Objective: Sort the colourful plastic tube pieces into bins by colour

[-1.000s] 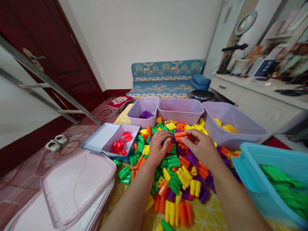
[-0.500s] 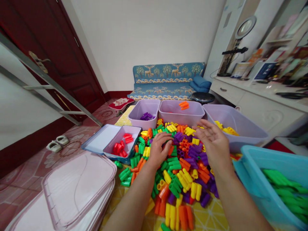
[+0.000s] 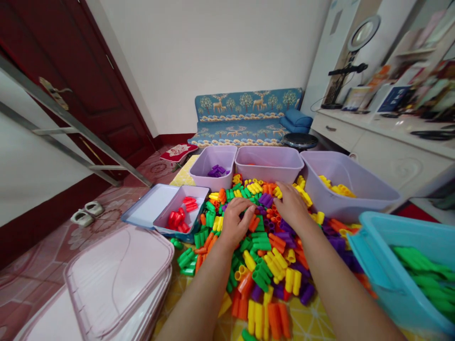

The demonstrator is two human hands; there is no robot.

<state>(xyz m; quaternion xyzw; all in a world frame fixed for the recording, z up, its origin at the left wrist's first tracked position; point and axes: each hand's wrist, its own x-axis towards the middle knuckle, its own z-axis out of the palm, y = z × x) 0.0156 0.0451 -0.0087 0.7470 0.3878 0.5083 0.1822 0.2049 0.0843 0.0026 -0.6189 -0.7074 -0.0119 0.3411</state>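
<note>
A heap of plastic tube-shaped building blocks (image 3: 263,244) in green, yellow, orange and purple covers the table in front of me. My left hand (image 3: 237,221) rests over the heap's middle, fingers bent and thumb apart, beside an orange block (image 3: 254,223). Farther right, my right hand (image 3: 293,204) reaches down to the back of the heap, fingers spread near yellow and purple blocks. Nothing shows in its grasp, though its fingertips are partly hidden. Behind the hands stands a lilac bin (image 3: 270,158) with a little orange visible inside.
Lilac bins hold purple blocks (image 3: 217,170) at left and yellow blocks (image 3: 337,187) at right. A small box (image 3: 194,192) contains red blocks. Green blocks fill a turquoise tub (image 3: 377,255) at right. Stacked lids (image 3: 121,274) lie at left. A patterned sofa (image 3: 245,116) stands behind.
Orange blocks that were in the air above the middle lilac bin are no longer there. My right hand has moved down and left onto the heap. My left hand stays in place.
</note>
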